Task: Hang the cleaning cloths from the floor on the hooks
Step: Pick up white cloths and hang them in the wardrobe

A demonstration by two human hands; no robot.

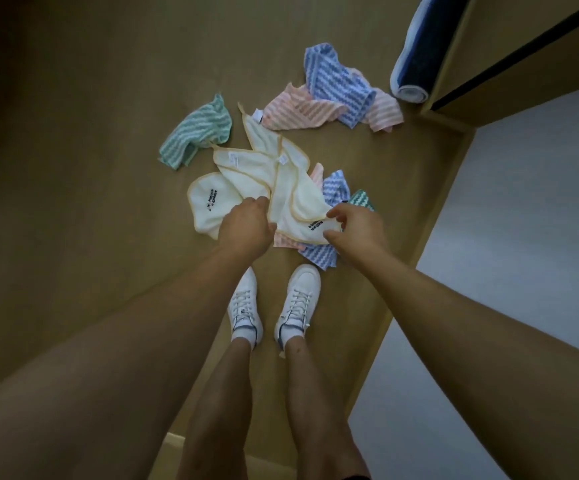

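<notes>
1. We see the right hand [357, 230] pinching the near corner of a cream cloth [295, 202], thumb and curled fingers closed on its edge beside a small black printed mark.
2. The left hand [246, 226] grips cream fabric too, its fingers curled into the folds; we cannot tell whether this is the same cloth or a second cream cloth [208, 202] that spreads out to its left.
3. Under the held cream cloth lie striped cloths in a heap: a pink one, a blue one [319, 256] and a green one [362, 199], all partly hidden.
4. Farther off on the brown floor [73, 168] rest a green striped cloth [198, 133], well apart to the left, and a blue striped cloth [336, 88] lying across a pink striped cloth [298, 107].
5. White sneakers [298, 299] stand just beside the heap.
6. A rolled blue mat [419, 53] leans by the wall.
</notes>
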